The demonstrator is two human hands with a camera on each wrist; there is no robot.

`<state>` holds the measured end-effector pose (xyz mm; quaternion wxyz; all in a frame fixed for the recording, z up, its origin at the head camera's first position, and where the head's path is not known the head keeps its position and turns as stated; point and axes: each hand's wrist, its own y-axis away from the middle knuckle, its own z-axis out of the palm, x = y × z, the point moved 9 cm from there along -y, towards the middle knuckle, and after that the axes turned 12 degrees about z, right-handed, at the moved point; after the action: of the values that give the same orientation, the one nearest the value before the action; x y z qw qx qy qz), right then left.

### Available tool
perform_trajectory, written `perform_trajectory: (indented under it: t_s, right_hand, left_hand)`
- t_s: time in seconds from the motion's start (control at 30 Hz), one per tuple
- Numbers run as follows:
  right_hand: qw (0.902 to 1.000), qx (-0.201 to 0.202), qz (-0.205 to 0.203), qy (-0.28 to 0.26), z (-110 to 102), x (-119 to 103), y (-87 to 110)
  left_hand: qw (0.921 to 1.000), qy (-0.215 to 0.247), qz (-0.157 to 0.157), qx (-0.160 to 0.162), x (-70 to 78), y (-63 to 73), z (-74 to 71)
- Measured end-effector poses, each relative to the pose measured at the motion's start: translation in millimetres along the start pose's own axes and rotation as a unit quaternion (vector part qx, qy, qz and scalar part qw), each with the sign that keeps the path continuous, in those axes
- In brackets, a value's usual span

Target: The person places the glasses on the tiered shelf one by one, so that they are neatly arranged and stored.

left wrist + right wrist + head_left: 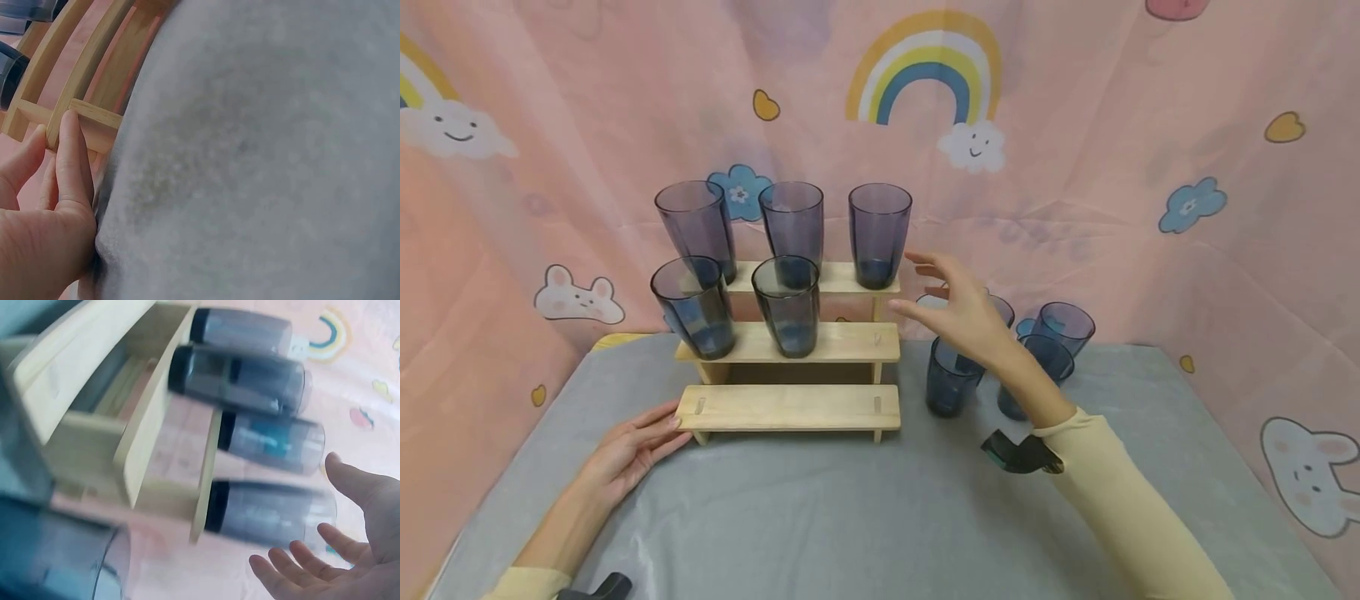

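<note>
A three-step wooden rack [790,407] stands on the table. Three tinted glasses line its top step, the rightmost glass [880,233] at the right end. On the middle step are two more, a left glass [694,308] and a centre glass [786,308]. At the left end of the bottom step, my left hand [628,454] pinches the board, thumb [28,159] on one side and fingers [74,162] on the other. My right hand [958,312] is raised just right of the top step's rightmost glass, fingers spread and holding nothing.
Several more tinted glasses stand on the table right of the rack, among them a front glass [949,387] and a back right glass [1067,325], partly behind my right arm. A grey cloth [850,517] covers the table. A pink printed curtain [1075,192] hangs behind.
</note>
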<state>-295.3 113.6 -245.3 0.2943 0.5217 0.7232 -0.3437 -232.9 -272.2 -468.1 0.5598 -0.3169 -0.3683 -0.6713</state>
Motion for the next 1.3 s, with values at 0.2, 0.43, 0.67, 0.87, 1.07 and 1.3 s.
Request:
perform_trajectory:
  t_s: [0.2,0.43,0.67,0.87,1.07,1.3]
  right_hand:
    - [0.9985,0.031,0.035,0.029,-36.0,29.8,10.3]
    - [0.9922,0.088,0.051,0.072,-83.2,70.3,27.2]
    - [0.9811,0.123,0.097,0.114,-124.1,124.8,36.6]
    - [0.9828,0.133,0.111,0.065,-138.6,170.8,51.7]
    - [0.9782,0.134,0.158,0.013,-138.9,220.2,67.6]
    - [0.9747,0.112,0.193,-0.007,-123.1,258.0,67.2]
  left_hand:
    - [1.0,-0.004,0.002,-0.002,-0.4,0.0,-0.8]
    - [0.9999,-0.014,0.001,0.007,-1.6,-1.1,-3.3]
    - [0.9998,-0.014,0.01,0.001,-0.2,-1.6,-2.9]
    - [0.9998,-0.016,0.009,0.011,-2.1,-2.1,-5.7]
    - [0.9999,-0.01,0.013,-0.001,-2.9,-2.8,-4.7]
    - [1.0,0.003,0.007,0.003,-2.3,-1.7,-4.1]
